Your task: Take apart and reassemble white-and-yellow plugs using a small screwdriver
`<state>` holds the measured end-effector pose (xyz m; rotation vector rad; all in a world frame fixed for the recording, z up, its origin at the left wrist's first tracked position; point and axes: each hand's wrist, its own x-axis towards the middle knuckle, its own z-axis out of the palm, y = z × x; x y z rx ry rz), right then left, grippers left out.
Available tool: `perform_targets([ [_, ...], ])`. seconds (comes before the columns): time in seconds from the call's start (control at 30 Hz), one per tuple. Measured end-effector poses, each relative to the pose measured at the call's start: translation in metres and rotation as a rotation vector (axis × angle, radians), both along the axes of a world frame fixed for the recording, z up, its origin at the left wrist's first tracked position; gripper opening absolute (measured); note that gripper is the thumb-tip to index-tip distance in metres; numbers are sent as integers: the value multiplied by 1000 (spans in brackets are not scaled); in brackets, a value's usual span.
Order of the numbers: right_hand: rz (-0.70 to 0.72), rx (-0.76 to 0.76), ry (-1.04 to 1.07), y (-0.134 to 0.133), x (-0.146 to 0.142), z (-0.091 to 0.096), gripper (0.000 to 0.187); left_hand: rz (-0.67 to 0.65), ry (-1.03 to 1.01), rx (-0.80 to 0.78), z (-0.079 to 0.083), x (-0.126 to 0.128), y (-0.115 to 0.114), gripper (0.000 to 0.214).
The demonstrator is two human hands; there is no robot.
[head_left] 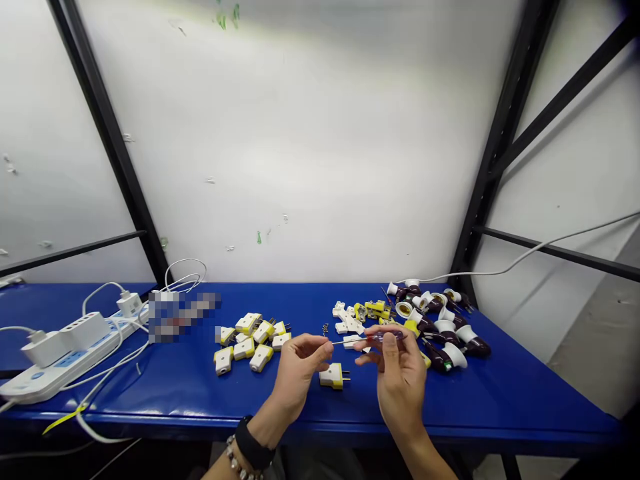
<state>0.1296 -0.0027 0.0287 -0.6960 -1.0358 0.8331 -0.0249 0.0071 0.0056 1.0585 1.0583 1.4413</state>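
A screwdriver [346,341] with a dark red handle lies level in my right hand [399,373], its thin shaft pointing left. My left hand [301,371] is closed in a pinch at the shaft's tip; whatever sits between thumb and finger is too small to make out. On the table below and between both hands rests a white and yellow plug [332,376], prongs to the right. Just beyond the hands is a small heap of screws [325,329]. White plug halves [350,321] and yellow plug parts [376,308] lie behind my right hand.
Several white and yellow plugs [247,348] are grouped left of my hands on the blue table [175,387]. Dark red and white lamp holders [445,327] crowd the right side. A white power strip [55,367] with cables stands at far left. Black posts [493,167] frame the table.
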Motion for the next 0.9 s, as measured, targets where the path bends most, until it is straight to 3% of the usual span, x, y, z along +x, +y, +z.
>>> perform_targets([
  [0.17, 73, -5, -189, 13, 2, 7, 27, -153, 185, 190, 1, -15, -1, 56],
  [0.27, 160, 1, -418, 24, 2, 9, 27, -126, 371, 210, -1, -23, -2, 36],
  [0.4, 190, 38, -606, 30, -3, 10, 27, -94, 559, 209, -7, -26, -4, 27],
  [0.7, 236, 62, -713, 33, -9, 4, 22, -129, 592, 235, -10, -19, -3, 24],
  [0.9, 128, 72, -828, 37, -12, 8, 25, -93, 637, 316, -13, -11, 5, 15],
])
